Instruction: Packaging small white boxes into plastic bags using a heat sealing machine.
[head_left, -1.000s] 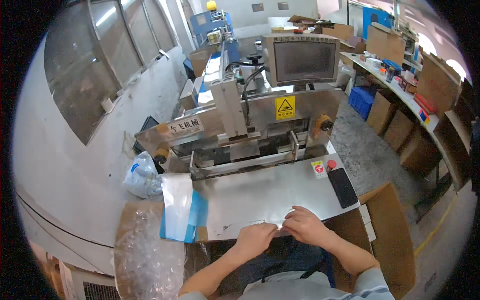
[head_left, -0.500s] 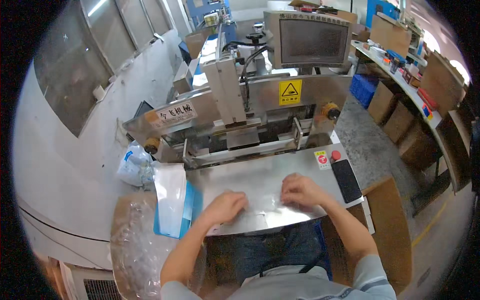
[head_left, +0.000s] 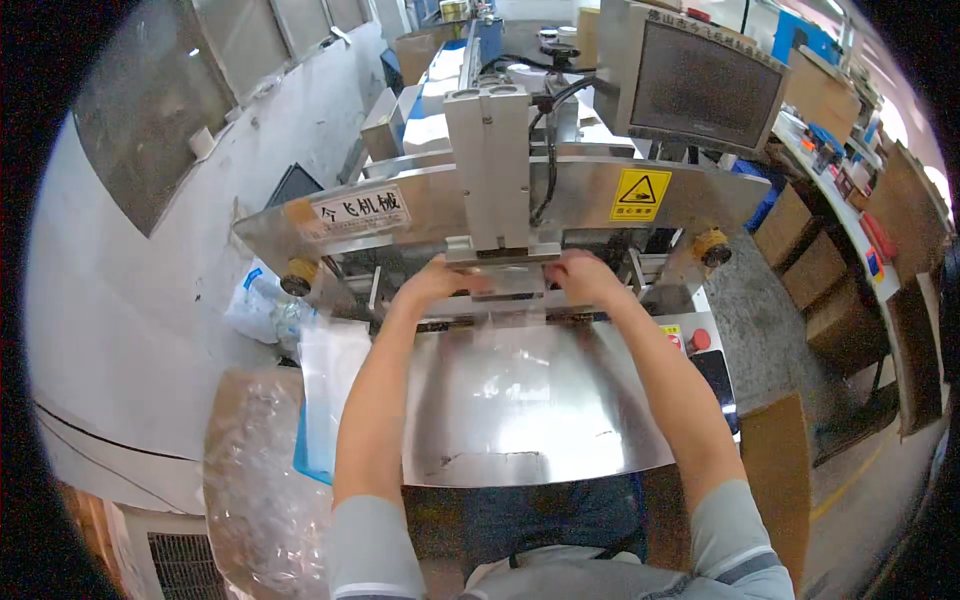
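Note:
Both my arms reach forward over the shiny metal worktable (head_left: 450, 420) to the press of a machine. My left hand (head_left: 438, 283) is at the left side of the small metal plate below the press head (head_left: 502, 252), fingers pinched and slightly blurred. At the plate's right side, my right hand (head_left: 587, 280) is pinched too, its fingertips partly under the head. Between them stretches a thin clear plastic film (head_left: 512, 335), hard to see against the metal, its near part trailing onto the worktable. The hands appear to grip its two far edges.
A blue tray (head_left: 312, 440) with whitish clear sheets (head_left: 332, 365) stands left of my arm. Beyond it sits a box of crumpled clear plastic (head_left: 260, 490). A red button (head_left: 699, 340) and black phone (head_left: 715, 385) lie right. A monitor (head_left: 705, 80) hangs behind the machine.
Both hands have moved forward from above the worktable to the press, carrying the clear film. The view has shifted closer to the machine.

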